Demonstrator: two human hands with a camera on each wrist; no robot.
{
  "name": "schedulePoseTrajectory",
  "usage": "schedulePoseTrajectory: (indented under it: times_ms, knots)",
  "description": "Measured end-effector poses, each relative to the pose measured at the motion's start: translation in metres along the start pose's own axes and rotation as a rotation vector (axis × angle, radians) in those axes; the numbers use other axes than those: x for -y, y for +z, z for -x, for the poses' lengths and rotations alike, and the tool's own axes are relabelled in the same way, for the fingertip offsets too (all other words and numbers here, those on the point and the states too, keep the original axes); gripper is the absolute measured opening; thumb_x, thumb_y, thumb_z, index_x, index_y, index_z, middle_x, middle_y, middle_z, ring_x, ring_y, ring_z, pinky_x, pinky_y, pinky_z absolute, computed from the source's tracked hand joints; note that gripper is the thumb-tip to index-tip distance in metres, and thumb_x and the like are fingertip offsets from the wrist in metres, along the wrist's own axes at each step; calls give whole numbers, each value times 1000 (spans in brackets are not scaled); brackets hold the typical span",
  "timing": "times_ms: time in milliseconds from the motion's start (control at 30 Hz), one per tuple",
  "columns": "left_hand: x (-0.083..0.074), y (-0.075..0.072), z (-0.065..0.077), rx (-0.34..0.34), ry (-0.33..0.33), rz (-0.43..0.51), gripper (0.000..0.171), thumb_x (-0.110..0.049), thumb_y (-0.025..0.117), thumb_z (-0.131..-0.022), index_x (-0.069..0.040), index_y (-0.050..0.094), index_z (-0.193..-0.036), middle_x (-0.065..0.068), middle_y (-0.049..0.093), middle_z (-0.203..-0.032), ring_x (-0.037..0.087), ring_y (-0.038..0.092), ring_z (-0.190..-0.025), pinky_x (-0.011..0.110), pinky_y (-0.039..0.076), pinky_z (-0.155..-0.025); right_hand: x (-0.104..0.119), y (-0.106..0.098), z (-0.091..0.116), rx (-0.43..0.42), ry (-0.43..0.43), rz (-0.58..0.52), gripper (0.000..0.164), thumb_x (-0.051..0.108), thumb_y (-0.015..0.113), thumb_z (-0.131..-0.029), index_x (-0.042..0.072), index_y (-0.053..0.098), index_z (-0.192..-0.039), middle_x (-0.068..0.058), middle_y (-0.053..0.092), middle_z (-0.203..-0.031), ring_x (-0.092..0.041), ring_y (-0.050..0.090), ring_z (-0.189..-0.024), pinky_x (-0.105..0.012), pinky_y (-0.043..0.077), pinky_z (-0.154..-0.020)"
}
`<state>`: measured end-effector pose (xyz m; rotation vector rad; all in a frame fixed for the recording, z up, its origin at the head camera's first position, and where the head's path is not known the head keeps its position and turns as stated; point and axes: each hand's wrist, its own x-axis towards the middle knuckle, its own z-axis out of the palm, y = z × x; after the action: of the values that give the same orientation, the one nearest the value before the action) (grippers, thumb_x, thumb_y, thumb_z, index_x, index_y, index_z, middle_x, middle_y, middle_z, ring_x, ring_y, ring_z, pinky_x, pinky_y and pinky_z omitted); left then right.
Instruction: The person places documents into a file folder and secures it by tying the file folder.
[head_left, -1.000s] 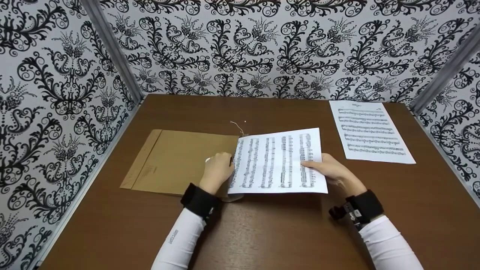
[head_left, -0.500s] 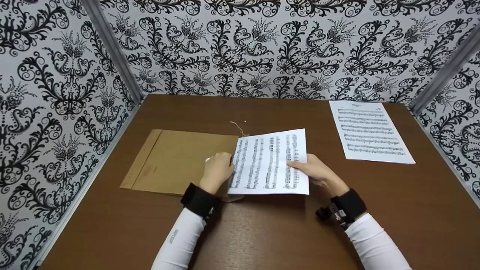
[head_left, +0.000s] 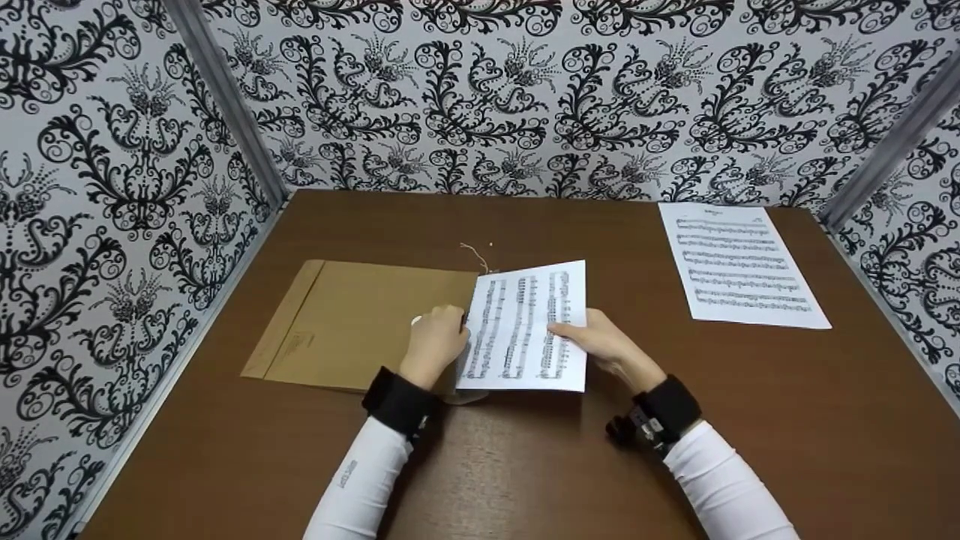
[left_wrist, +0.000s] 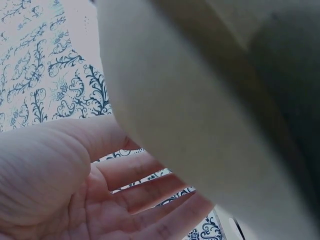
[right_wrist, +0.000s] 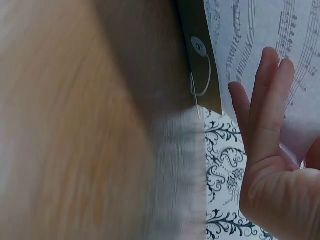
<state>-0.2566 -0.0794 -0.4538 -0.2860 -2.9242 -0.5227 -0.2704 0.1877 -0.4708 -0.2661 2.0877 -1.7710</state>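
Rectangular kraft-paper envelope [head_left: 360, 319], faint print illegible, lies on table [head_left: 525, 480]. Left hand [head_left: 437, 337]: fingers grip envelope's open edge. White sheet music [head_left: 517, 337] projects from opening; right hand [head_left: 606, 343] pinches its right edge. Another printed sheet [head_left: 742, 262]: flat, far right.

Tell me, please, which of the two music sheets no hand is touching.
It is the far-right sheet, lying flat by itself on the table; the held sheet is pinched by the right hand and reaches the mouth of the brown envelope.
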Motion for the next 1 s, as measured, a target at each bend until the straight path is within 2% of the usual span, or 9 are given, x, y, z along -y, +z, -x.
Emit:
schedulePoseTrajectory:
  times_ms: [167,533,800,1000]
  knots:
    - [-1,-2,0,16,-8,17,12,-10,68,-91,1,71,-86,21,76,-94,41,74,-86,54,57,-72,0,9,-7,1,-7,-20,45,12,55,-104,-13,51,-140,-12,78,-107,-13,77,-79,-26,63,-70]
    - [-1,-2,1,-10,0,5,13,-10,67,-90,0,69,-81,22,76,-92,42,74,-84,54,57,-70,5,28,-19,53,-29,-66,45,8,53,-103,-15,49,-142,-19,76,-112,-13,77,-80,-28,64,-73]
    - [-1,0,0,8,-14,20,10,-9,67,-88,0,70,-87,21,76,-95,41,74,-87,53,56,-72,4,39,-27,78,-23,-76,44,8,52,-104,-14,49,-142,-27,72,-119,-13,77,-81,-29,64,-75]
    - [-2,-2,0,2,-6,29,10,-8,68,-89,1,71,-88,21,76,-95,41,74,-87,54,57,-73,6,45,-31,72,-11,-68,44,7,52,-103,-16,49,-140,-25,73,-116,-13,77,-81,-29,64,-75]
